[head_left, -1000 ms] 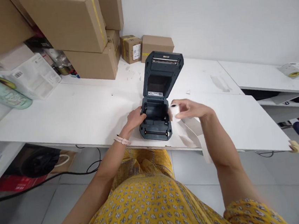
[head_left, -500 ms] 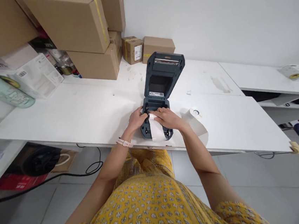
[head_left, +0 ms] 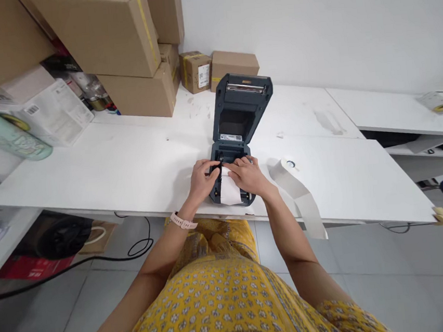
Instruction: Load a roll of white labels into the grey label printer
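"Where is the printer [head_left: 231, 148]?"

"Close to the front edge of the tabletop [head_left: 139, 168], roughly midway along, its lid [head_left: 240, 102] standing open and leaning back."

"And the small paper roll [head_left: 225, 171]?"

"Inside the printer's open bay, partly covered by the hands. Its loose paper strip [head_left: 230, 192] lies forward over the printer's front, toward the tabletop's front edge."

"What is the left hand [head_left: 201, 182] doing?"

"It's at the printer's left side, fingertips by the roll's left end. The thumb stands a little apart from the fingers; whether they pinch anything, I can't tell."

"The right hand [head_left: 248, 177]?"

"It comes in over the bay's right side, fingers close together and bent, the thumb side at the roll. I can't see whether they grip it or just press on it."

"Anything beside them?"

"A larger label roll [head_left: 282, 166] sits right of the printer, and its trailing strip [head_left: 308, 208] hangs past the front edge. Cardboard boxes [head_left: 136, 95] are stacked toward the back left corner, and a pale green bottle [head_left: 11, 135] is at the left end."
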`<state>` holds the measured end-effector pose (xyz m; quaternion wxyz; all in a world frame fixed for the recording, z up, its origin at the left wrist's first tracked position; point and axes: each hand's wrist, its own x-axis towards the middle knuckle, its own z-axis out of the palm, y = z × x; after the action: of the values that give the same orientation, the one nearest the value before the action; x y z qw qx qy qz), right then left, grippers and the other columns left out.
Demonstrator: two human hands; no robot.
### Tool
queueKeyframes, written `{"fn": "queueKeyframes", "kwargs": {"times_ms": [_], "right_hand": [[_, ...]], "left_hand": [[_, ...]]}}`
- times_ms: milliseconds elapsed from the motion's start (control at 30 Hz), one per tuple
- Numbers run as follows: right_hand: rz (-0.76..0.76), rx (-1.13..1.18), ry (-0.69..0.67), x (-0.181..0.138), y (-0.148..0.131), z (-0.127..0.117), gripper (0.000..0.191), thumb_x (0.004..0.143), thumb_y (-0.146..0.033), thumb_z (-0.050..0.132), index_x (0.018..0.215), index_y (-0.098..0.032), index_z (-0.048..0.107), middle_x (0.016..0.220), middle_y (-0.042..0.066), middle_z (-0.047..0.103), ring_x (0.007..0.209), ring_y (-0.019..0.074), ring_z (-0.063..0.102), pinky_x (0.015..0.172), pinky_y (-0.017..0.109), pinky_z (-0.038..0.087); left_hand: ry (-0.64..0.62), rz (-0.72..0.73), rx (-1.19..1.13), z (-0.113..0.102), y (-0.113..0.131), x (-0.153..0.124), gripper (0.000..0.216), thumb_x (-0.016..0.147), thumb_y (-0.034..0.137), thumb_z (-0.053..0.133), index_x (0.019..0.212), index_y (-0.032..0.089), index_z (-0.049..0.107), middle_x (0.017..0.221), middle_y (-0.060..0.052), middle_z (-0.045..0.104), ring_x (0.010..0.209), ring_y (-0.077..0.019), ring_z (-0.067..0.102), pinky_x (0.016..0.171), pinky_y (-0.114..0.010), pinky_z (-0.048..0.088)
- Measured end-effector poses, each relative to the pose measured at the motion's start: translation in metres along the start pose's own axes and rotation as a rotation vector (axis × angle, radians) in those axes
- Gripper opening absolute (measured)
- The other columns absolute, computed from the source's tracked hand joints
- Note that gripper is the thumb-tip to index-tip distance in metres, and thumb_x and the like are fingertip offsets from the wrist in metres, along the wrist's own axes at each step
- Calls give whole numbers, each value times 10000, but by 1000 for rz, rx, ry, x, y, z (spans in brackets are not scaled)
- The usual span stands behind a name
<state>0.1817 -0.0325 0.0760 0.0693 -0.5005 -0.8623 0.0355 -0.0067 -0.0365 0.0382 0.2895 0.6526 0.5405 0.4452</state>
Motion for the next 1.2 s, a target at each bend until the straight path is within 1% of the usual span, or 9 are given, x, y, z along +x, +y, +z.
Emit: {"fn": "queueKeyframes", "kwargs": {"times_ms": [133,200,300,400,500,600,800,967,1200], "right_hand": [[-4,19,-10,1,0,-4,411,1025,-282,412,1383,-214,602,1123,121,686,1098,300,549,1017,467,305],[-4,65,-10,0,2,-5,393,1014,-272,433,1354,-221,621,1136,120,693,1098,303,560,1012,470,316],[-3,186,22,-2,4,-4,363,984,-214,457,1299,-253,634,1154,90,717,1100,286,584,1034,469,317],[9,298,80,-6,6,-2,346,959,-169,457,1248,-275,615,1176,50,730,1099,261,613,1103,492,275],[10,333,103,-11,7,1,297,967,-182,451,1200,-278,608,1179,41,731,1104,254,629,1146,522,233],[-8,353,106,-15,8,4,236,997,-257,471,1185,-287,610,1177,42,726,1144,256,626,1160,537,210],[-21,400,113,-20,10,12,219,974,-432,574,1127,-305,666,1305,63,669,1256,280,590,1165,581,192],[-17,408,101,-19,9,13,249,949,-458,614,1139,-312,681,1344,67,658,1295,290,578,1177,603,173],[-28,395,89,-17,8,11,264,944,-465,616,1147,-308,680,1359,69,656,1307,292,573,1186,609,163]], "left_hand": [[-13,-32,42,3,2,6,185,846,174,619,968,234,743,1097,-63,630,1115,-210,613,986,-359,519],[-27,-69,82,2,5,10,191,825,138,609,925,238,737,1060,-51,636,1039,-203,631,1002,-378,507],[-58,-101,153,0,9,13,225,808,120,594,935,252,723,1056,-46,626,968,-205,634,941,-384,525],[-79,-81,164,-2,10,13,297,816,96,551,1006,268,701,1052,-40,628,942,-200,630,888,-367,532],[-75,-78,161,-2,10,11,320,829,92,522,1039,269,686,1055,-43,629,932,-197,628,828,-344,534],[-73,-84,156,-1,9,10,315,838,100,514,1042,268,685,1064,-46,620,926,-194,630,780,-326,532],[-55,-93,96,2,6,7,313,846,104,505,1040,258,695,1100,-60,611,1006,-206,629,807,-333,543],[-29,-50,37,4,5,5,288,851,120,520,1050,238,691,1180,-73,621,1133,-220,602,871,-346,544],[-24,-32,14,4,2,5,251,852,129,543,1023,235,694,1180,-79,624,1198,-226,583,824,-322,554]]}}
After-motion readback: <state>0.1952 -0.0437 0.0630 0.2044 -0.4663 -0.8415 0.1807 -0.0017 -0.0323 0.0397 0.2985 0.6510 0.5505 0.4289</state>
